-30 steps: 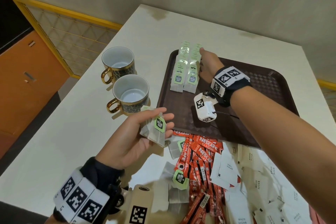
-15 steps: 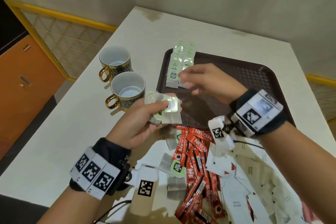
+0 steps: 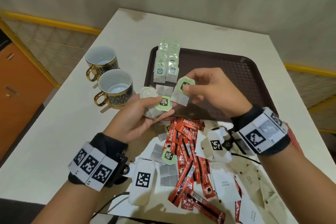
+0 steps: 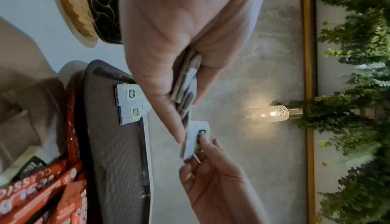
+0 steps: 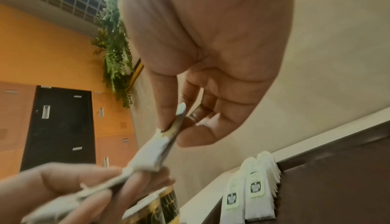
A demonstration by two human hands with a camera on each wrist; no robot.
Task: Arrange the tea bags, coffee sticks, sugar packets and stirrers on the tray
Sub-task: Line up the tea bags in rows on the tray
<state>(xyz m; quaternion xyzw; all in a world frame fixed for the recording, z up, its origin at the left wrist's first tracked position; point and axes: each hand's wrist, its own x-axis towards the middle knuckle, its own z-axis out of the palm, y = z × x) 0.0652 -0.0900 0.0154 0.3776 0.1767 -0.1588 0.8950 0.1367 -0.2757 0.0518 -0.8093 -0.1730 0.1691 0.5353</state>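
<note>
Right hand (image 3: 214,92) pinches one tea bag (image 3: 181,92) by green tag, above near edge of tray (image 3: 236,71). Left hand (image 3: 138,116) grips small bunch of tea bags (image 3: 156,105). Risk: strings may tangle, pulling extra bag out; loose bunch may slip onto table (image 3: 54,132).

Your tea bags (image 3: 165,68) stand in two rows at the tray's (image 3: 254,78) far-left; coffee sticks (image 3: 185,147) and sugar packets (image 3: 225,185) litter the near worktop.

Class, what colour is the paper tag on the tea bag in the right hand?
Light green with a dark logo, on the tea bag; clearest in the head view.
</note>
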